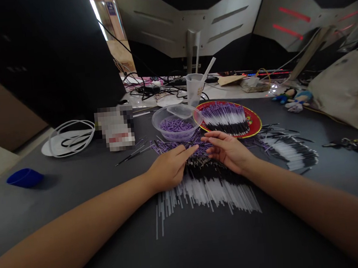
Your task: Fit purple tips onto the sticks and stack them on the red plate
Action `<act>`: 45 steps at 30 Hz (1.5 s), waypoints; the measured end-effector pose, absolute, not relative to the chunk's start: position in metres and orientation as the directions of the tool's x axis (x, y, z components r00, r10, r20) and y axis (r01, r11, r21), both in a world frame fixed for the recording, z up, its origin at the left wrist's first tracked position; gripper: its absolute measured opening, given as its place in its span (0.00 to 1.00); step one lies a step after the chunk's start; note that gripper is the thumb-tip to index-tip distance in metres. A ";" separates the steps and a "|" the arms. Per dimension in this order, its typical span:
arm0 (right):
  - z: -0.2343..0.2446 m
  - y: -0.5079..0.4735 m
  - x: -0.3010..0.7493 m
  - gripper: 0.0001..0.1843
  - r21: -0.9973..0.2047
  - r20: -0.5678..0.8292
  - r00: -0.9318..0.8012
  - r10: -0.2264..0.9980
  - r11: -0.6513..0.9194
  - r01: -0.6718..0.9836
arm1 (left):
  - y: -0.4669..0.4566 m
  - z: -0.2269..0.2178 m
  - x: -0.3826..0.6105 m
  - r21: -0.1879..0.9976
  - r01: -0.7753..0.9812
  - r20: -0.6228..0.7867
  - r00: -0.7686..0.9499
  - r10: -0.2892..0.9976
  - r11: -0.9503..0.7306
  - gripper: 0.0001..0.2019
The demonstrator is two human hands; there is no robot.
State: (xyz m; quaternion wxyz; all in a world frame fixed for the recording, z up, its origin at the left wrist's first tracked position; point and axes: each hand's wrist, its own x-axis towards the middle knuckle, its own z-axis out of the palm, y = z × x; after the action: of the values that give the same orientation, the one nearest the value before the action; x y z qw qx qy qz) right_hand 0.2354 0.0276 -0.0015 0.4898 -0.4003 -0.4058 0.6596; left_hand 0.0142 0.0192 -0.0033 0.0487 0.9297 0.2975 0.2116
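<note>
Tubes lie spread beneath left hand and right hand.

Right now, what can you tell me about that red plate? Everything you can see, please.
The red plate looks oval from here, with a yellow rim and a colourful pattern showing at its right. It lies on the dark table, beyond the right hand and right of the clear tub. A row of thin sticks, purple, white and black along their length, covers most of its middle. I can't tell its material or whether the tub touches it.
</note>
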 end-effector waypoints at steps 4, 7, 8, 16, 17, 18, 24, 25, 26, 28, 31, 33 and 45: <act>-0.002 0.028 0.235 0.10 -0.932 -0.115 -0.175 0.978 -0.167 -0.323 | 0.018 -0.002 0.016 0.262 0.538 0.377 0.707 0.598 -0.801 0.26; -0.001 0.027 0.235 0.11 -0.923 -0.125 -0.161 0.979 -0.174 -0.344 | 0.017 -0.003 0.017 0.237 0.560 0.337 0.719 0.608 -0.794 0.24; -0.001 0.027 0.235 0.11 -0.917 -0.132 -0.158 0.979 -0.181 -0.356 | 0.018 -0.003 0.017 0.223 0.565 0.327 0.725 0.607 -0.794 0.23; -0.004 0.030 0.237 0.10 -0.904 -0.146 -0.140 0.979 -0.190 -0.383 | 0.021 -0.006 0.015 0.204 0.543 0.378 0.724 0.577 -0.815 0.22; -0.005 0.030 0.237 0.10 -0.905 -0.145 -0.136 0.980 -0.187 -0.381 | 0.021 -0.006 0.014 0.204 0.535 0.383 0.727 0.570 -0.820 0.22; -0.005 0.030 0.237 0.10 -0.907 -0.144 -0.132 0.981 -0.184 -0.378 | 0.021 -0.007 0.014 0.202 0.527 0.389 0.731 0.561 -0.826 0.21; -0.004 0.030 0.236 0.10 -0.916 -0.142 -0.120 0.983 -0.176 -0.360 | 0.021 -0.006 0.014 0.185 0.519 0.389 0.741 0.547 -0.835 0.21; -0.004 0.030 0.236 0.10 -0.913 -0.143 -0.118 0.983 -0.177 -0.368 | 0.021 -0.006 0.014 0.186 0.518 0.383 0.744 0.547 -0.835 0.21; -0.004 0.030 0.235 0.10 -0.909 -0.142 -0.119 0.983 -0.177 -0.377 | 0.020 -0.006 0.014 0.186 0.517 0.379 0.747 0.547 -0.835 0.21; -0.003 0.030 0.235 0.10 -0.902 -0.140 -0.127 0.982 -0.180 -0.392 | 0.020 -0.005 0.014 0.187 0.517 0.373 0.749 0.547 -0.836 0.21; -0.003 0.030 0.236 0.10 -0.900 -0.137 -0.136 0.981 -0.180 -0.398 | 0.020 -0.005 0.014 0.178 0.525 0.372 0.747 0.551 -0.832 0.21; -0.003 0.029 0.236 0.09 -0.898 -0.138 -0.132 0.982 -0.181 -0.402 | 0.020 -0.006 0.014 0.171 0.528 0.371 0.747 0.551 -0.832 0.21; -0.003 0.028 0.234 0.10 -0.902 -0.115 -0.085 0.990 -0.140 -0.409 | 0.020 -0.005 0.013 0.176 0.529 0.362 0.749 0.555 -0.830 0.21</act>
State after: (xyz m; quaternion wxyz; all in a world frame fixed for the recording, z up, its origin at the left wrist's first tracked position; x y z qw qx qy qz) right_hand 0.2338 0.0277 -0.0034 0.5459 -0.3994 -0.3633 0.6407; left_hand 0.0135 0.0201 -0.0052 0.0309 0.9347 0.2899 0.2034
